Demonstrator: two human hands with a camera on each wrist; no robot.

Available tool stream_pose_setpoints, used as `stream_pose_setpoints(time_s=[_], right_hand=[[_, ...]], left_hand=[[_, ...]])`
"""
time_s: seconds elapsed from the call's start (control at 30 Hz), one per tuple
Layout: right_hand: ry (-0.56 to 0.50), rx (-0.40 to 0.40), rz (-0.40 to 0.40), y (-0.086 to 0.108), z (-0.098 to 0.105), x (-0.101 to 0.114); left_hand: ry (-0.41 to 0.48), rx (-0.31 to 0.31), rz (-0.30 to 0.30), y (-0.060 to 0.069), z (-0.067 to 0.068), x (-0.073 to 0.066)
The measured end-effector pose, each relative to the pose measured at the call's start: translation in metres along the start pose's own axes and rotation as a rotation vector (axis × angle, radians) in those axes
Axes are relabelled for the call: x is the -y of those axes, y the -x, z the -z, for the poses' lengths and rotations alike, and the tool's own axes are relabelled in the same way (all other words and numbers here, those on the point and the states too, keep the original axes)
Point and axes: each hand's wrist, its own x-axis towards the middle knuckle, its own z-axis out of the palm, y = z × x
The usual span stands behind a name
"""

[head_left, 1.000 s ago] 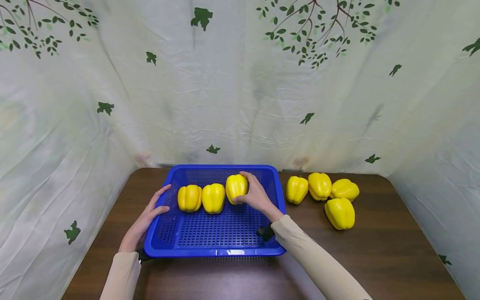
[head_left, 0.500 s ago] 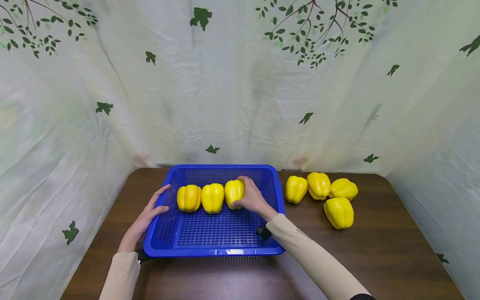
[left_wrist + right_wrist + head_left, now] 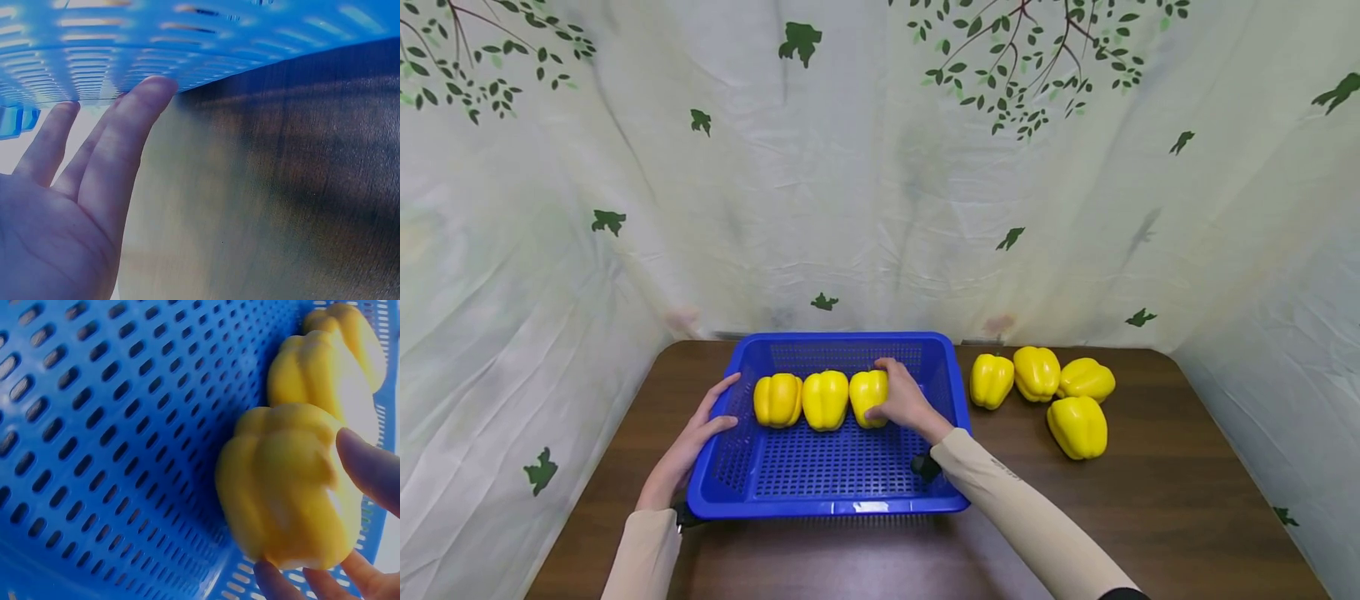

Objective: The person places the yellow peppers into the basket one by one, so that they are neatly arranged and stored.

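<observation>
While the right hand (image 3: 908, 400) curls thumb and fingers round a yellow pepper (image 3: 867, 395) in the blue basket (image 3: 775, 507), the left hand (image 3: 687, 442), well apart, touches the basket's left side with extended fingers. The yellow pepper sits just left of the right hand, ending a row beside the middle pepper (image 3: 825, 401) and leftmost pepper (image 3: 777, 401); four more peppers (image 3: 1077, 427) lie right of the basket on the table (image 3: 1172, 492).

My head camera looks forward and down from the near side, over the whole basket (image 3: 842, 467). At my left hand (image 3: 62, 225), the wrist camera sits low and close, facing the basket's outer wall; at my right hand (image 3: 910, 400), another looks closely leftward along three peppers (image 3: 300, 440), which the head view shares.
</observation>
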Motion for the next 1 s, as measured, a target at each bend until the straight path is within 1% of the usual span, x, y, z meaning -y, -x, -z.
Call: stream_pose_setpoints(time_s=[0.17, 0.4, 0.53, 0.7, 0.9, 1.0], right_hand=[[-0.032, 0.001, -0.036, 0.000, 0.004, 0.001], [-0.066, 0.009, -0.042, 0.004, 0.014, 0.005], [-0.117, 0.008, -0.029, 0.009, 0.024, 0.010], [-0.179, 0.004, -0.028, 0.013, 0.038, 0.012], [-0.257, -0.010, -0.023, 0.021, 0.054, 0.007], [-0.278, -0.015, -0.030, 0.027, 0.065, 0.002]], left_hand=[[0.005, 0.007, -0.012, -0.001, 0.001, 0.001], [0.009, 0.010, -0.016, -0.002, 0.002, 0.002], [0.010, 0.008, -0.021, -0.002, 0.002, 0.002], [0.013, 0.011, -0.023, -0.002, 0.002, 0.003], [0.011, 0.010, -0.021, -0.002, 0.001, 0.002], [0.015, 0.008, -0.023, -0.002, 0.001, 0.002]])
